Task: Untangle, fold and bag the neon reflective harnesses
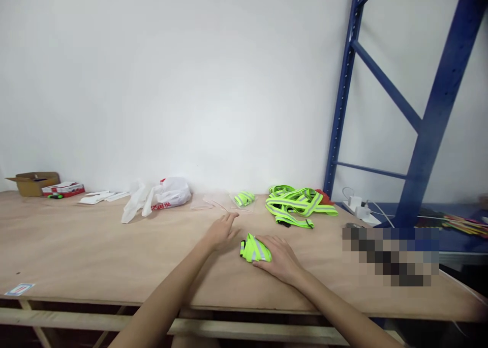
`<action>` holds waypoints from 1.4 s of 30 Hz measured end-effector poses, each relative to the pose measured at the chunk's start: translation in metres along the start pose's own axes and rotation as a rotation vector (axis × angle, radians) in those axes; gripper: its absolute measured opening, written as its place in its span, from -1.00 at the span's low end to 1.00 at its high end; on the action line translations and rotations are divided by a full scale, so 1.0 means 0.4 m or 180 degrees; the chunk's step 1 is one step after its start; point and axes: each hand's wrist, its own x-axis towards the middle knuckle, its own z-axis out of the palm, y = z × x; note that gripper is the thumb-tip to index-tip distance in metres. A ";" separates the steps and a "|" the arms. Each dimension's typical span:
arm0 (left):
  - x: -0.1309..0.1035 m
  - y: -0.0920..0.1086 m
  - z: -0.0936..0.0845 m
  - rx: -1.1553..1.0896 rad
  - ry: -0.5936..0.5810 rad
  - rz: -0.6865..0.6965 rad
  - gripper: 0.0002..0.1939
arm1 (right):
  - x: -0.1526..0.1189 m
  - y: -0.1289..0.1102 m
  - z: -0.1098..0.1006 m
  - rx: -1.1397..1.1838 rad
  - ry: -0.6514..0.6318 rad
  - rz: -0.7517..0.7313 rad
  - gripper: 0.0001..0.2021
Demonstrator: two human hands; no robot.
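My right hand (281,258) grips a folded bundle of neon-yellow reflective strap (256,250) against the wooden table. A small black buckle or clip shows at the bundle's left end. Up and to the left, my left hand (222,231) is empty, its fingers stretched out toward several flat clear plastic bags (204,202). Beyond the hands lies another folded reflective strap (244,199) inside a clear bag. A loose heap of reflective straps (295,203) with black fittings rests farther right.
Near the wall stand a white plastic bag with red print (171,193), white papers (97,197), a red-and-white box (64,189) and an open cardboard box (34,184). A blue metal rack (430,134) rises at right, beside white plugs (360,210). The wooden table's front edge (244,308) is close.
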 end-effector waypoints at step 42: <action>0.166 -0.044 0.026 0.1302 -0.0199 -0.0421 -0.53 | -0.010 -0.002 -0.010 0.0098 0.0077 0.0155 -0.32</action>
